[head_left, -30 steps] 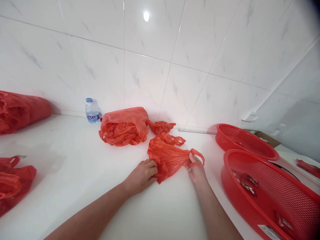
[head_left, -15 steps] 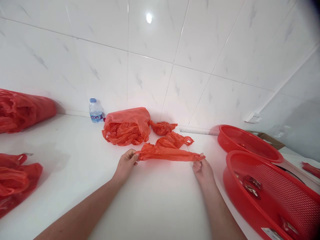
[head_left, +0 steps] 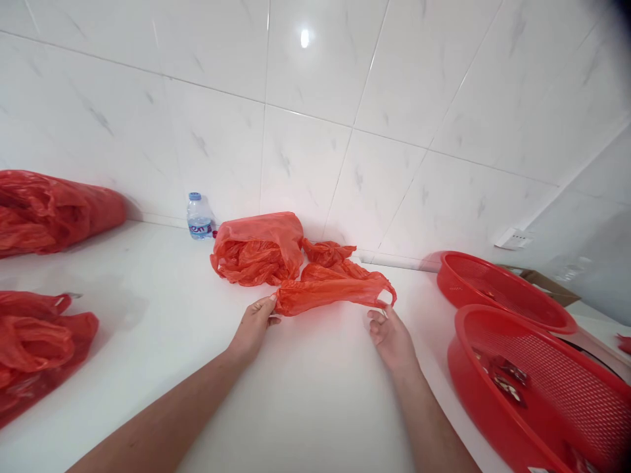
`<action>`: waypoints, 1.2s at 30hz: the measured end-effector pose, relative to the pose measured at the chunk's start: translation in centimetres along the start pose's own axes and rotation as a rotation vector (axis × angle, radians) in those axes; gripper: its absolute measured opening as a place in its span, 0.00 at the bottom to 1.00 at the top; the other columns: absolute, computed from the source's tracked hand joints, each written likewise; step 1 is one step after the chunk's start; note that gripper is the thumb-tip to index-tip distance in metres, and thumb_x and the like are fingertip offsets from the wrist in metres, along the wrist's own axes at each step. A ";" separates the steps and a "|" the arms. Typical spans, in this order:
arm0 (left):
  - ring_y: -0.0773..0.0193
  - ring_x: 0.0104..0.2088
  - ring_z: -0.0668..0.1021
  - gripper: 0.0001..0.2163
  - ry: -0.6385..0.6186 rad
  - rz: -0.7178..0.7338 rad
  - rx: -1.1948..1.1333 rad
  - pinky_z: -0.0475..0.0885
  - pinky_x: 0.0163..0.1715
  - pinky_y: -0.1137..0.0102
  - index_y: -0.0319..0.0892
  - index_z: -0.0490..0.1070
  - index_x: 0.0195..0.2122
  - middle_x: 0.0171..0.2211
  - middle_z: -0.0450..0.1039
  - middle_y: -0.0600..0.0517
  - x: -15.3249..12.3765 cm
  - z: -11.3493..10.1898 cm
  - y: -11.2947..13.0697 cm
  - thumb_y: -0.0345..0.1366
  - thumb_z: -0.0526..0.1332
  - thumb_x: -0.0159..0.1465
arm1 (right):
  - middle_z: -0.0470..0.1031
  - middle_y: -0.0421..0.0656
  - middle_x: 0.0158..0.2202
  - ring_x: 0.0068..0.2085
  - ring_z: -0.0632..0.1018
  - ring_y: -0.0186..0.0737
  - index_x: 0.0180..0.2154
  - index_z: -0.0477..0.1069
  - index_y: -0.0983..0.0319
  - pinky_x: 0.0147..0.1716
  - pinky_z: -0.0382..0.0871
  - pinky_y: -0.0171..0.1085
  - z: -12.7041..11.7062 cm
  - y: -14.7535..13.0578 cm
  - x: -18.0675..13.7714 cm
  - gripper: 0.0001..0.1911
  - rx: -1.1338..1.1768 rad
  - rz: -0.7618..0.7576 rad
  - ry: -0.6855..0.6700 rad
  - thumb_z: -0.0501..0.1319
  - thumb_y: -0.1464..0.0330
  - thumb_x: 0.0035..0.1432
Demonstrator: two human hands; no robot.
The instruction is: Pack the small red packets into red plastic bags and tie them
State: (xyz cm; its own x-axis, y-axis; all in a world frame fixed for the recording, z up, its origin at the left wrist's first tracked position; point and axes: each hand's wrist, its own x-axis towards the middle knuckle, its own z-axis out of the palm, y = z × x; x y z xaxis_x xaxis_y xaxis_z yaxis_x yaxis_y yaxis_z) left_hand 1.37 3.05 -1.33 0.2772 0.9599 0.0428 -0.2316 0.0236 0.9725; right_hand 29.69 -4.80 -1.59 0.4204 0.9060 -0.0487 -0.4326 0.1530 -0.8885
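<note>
A thin red plastic bag (head_left: 330,293) lies stretched out across the white counter (head_left: 305,394). My left hand (head_left: 254,325) pinches the bag's left end between thumb and fingers. My right hand (head_left: 389,335) rests palm up just below the bag's handle loop, with its fingers curled loosely and one fingertip hooked at the loop. Behind the bag sits a bigger red bag (head_left: 259,248) stuffed with more bags, and a crumpled red bag (head_left: 329,253) lies beside it.
Two red mesh baskets stand at the right, the near basket (head_left: 537,387) holding several small packets and the far basket (head_left: 503,292) behind it. Piles of red bags (head_left: 39,341) lie at the left, with another heap (head_left: 54,210) further back. A small water bottle (head_left: 199,217) stands against the tiled wall.
The bag went from bunched between both hands to pulled out long. My right hand has now eased its grip, turned palm up, and the handle end has risen a little.
</note>
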 end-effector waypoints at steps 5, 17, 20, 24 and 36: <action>0.65 0.32 0.74 0.12 -0.186 -0.096 -0.143 0.69 0.34 0.70 0.41 0.69 0.29 0.31 0.72 0.49 -0.6 0.8 0.3 0.46 0.59 0.59 | 0.77 0.43 0.32 0.22 0.72 0.31 0.43 0.66 0.59 0.17 0.59 0.28 3.6 2.3 -1.8 0.24 -0.278 0.107 -0.177 0.63 0.51 0.51; 0.67 0.34 0.75 0.04 -0.329 -0.163 -0.397 0.72 0.39 0.69 0.43 0.70 0.32 0.33 0.73 0.53 -1.0 0.9 0.7 0.36 0.60 0.60 | 0.76 0.37 0.28 0.27 0.75 0.33 0.31 0.71 0.59 0.24 0.65 0.30 4.2 2.7 -1.9 0.15 -0.081 0.086 -0.071 0.70 0.62 0.41; 0.67 0.36 0.76 0.04 -0.188 -0.109 -0.448 0.73 0.42 0.68 0.43 0.70 0.35 0.35 0.73 0.52 -0.1 0.1 0.7 0.36 0.60 0.60 | 0.75 0.40 0.23 0.24 0.75 0.34 0.26 0.71 0.62 0.20 0.60 0.30 4.3 2.4 -2.4 0.12 -0.161 0.115 -0.104 0.67 0.61 0.45; 0.64 0.38 0.77 0.06 -0.155 -0.069 -0.436 0.73 0.44 0.64 0.43 0.69 0.37 0.38 0.74 0.50 0.3 -0.2 0.6 0.38 0.59 0.60 | 0.71 0.41 0.17 0.16 0.69 0.30 0.19 0.69 0.64 0.16 0.50 0.30 5.5 1.4 -4.2 0.24 -0.471 0.187 -0.525 0.55 0.52 0.57; 0.68 0.27 0.72 0.08 -0.482 -0.223 -0.481 0.70 0.32 0.71 0.41 0.66 0.25 0.26 0.68 0.53 -1.8 1.4 1.3 0.36 0.63 0.57 | 0.70 0.43 0.27 0.34 0.69 0.44 0.24 0.69 0.57 0.38 0.60 0.43 7.9 0.9 -5.4 0.08 -1.036 -0.673 -0.211 0.57 0.69 0.53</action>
State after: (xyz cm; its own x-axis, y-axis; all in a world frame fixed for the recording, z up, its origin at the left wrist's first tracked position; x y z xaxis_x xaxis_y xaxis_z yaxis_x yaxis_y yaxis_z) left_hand 1.82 0.93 0.18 0.7211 0.6904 0.0587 -0.4760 0.4320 0.7660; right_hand 20.70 -6.45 1.46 0.1366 0.8290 0.5424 0.6881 0.3144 -0.6539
